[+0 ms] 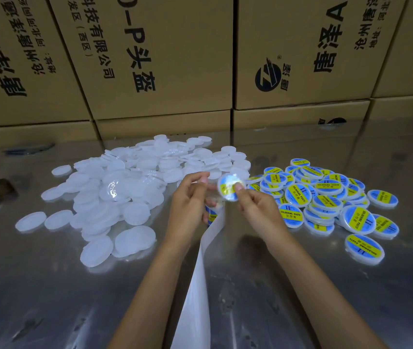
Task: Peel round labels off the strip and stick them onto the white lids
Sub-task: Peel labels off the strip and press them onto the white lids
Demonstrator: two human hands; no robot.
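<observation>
Cartons [160, 54]: stacked as a wall behind the tabletop, brown, printed in black.
Tabletop [49, 298]: shiny metal, carrying both heaps.
Plain lids [114, 187]: big loose heap of white lids at left centre, unlabelled, a few strays lying flat at its near edge.
Labelled lids [326, 197]: smaller heap at right, blue-and-yellow round labels facing up, some overlapping.
Strip [195, 285]: white backing, running from the bottom edge up between the forearms to the left hand.
Left hand [190, 200]: fingers curled, grip closed on the strip's upper end.
Right hand [255, 205]: grip pinching one round label.
Round label [230, 187]: held above the tabletop between both heaps, blurred.
</observation>
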